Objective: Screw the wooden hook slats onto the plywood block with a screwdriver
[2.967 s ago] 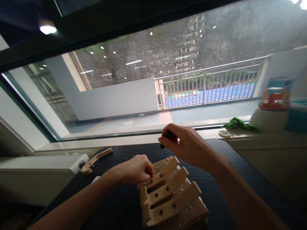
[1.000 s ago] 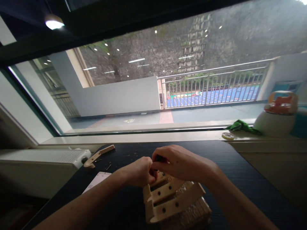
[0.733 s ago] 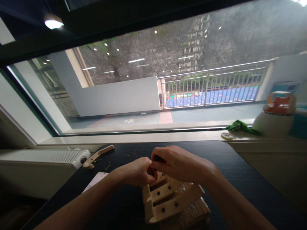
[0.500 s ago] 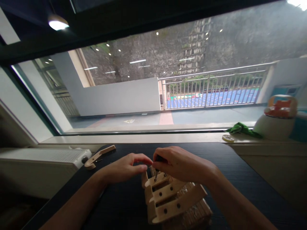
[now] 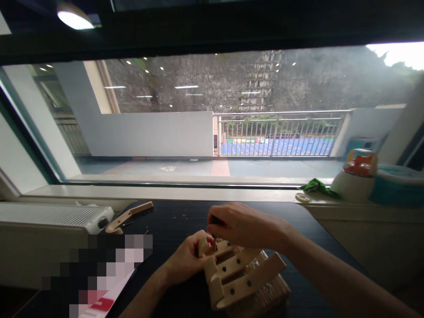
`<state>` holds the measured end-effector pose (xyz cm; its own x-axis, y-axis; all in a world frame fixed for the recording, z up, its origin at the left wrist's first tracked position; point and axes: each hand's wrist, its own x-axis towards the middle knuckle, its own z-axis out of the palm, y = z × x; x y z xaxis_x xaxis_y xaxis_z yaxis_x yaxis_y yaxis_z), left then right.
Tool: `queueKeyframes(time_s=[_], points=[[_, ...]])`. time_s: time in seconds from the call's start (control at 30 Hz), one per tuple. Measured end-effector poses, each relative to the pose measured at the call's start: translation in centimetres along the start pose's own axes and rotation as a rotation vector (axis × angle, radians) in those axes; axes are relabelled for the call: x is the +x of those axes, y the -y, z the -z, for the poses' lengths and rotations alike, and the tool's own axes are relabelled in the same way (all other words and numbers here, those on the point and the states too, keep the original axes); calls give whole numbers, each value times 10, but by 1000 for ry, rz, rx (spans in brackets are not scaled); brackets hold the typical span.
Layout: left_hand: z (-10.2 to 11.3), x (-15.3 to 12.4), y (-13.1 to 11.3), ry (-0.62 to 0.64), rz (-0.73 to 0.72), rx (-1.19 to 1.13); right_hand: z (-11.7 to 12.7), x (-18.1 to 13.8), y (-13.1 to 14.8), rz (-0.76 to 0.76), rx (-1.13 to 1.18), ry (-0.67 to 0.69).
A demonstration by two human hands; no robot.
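Observation:
My right hand (image 5: 243,224) is closed around the dark handle of a screwdriver (image 5: 216,220). Its shaft points down at a hole near the far left end of a curved wooden piece. My left hand (image 5: 188,256) grips the left end of that far piece, thumb and fingers around the wood. Several such curved wooden pieces (image 5: 247,282) with dark holes lie side by side on a plastic-wrapped bundle (image 5: 273,291) on the table. My right hand partly hides the far piece, and whether the screwdriver's tip sits in a screw cannot be made out.
On the dark table (image 5: 318,256), a loose curved wooden piece (image 5: 132,213) lies far left, with small crumbs (image 5: 180,216) nearby. A radiator (image 5: 62,214) stands left. The windowsill holds a green cloth (image 5: 318,187), a yellow disc (image 5: 302,197) and a white bottle (image 5: 354,183). Pixelated paper is at lower left.
My left hand has moved down and right from near the screwdriver onto the wooden piece and closed on it. My right hand keeps holding the screwdriver. The view has levelled, and pixelated paper shows lower left.

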<state>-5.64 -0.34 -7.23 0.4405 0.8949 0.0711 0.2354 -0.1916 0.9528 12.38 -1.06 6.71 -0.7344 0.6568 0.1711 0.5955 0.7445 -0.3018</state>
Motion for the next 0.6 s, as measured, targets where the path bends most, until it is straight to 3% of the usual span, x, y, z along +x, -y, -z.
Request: queueKeyframes(time_s=[0.17,0.6], points=[[-11,-2,11,-103,-112,-16,-3,4,4,32,-38,6],[-19,1,11,-234,-95,61,-4,5,-1,-7,-49,-17]])
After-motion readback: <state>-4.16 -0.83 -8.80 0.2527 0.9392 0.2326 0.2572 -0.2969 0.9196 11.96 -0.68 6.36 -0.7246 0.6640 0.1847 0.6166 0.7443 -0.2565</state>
